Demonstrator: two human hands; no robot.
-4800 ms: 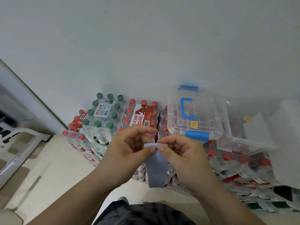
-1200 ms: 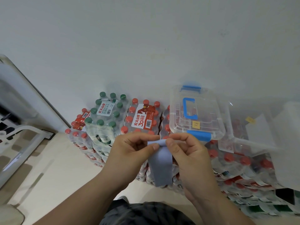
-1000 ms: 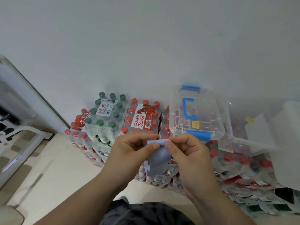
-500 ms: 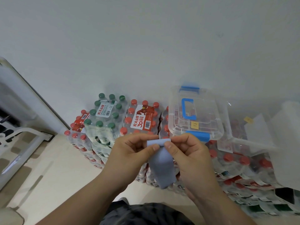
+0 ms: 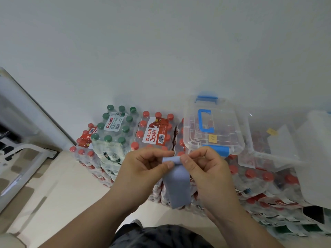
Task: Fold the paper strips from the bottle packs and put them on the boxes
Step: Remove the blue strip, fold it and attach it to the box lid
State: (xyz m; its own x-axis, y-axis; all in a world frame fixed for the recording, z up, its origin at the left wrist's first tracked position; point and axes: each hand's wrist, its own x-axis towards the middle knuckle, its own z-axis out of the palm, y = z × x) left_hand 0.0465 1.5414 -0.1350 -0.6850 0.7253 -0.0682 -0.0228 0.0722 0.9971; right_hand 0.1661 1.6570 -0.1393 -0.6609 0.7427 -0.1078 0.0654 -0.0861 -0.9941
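Grey-blue paper strip (image 5: 176,183) hangs vertical, top edge pinched; shrink-wrapped bottle packs (image 5: 154,133) below clear lidded box (image 5: 213,126).

Soft, even light is spread over the scene; faint shadows are cast on the wall (image 5: 161,51) behind the clear box (image 5: 225,111). Edges are bent by wide-angle distortion; the right is blurred.

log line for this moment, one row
step: folding | left hand: pinches blue paper strip top | right hand: pinches same end | strip: hangs down | clear box: strip not on it
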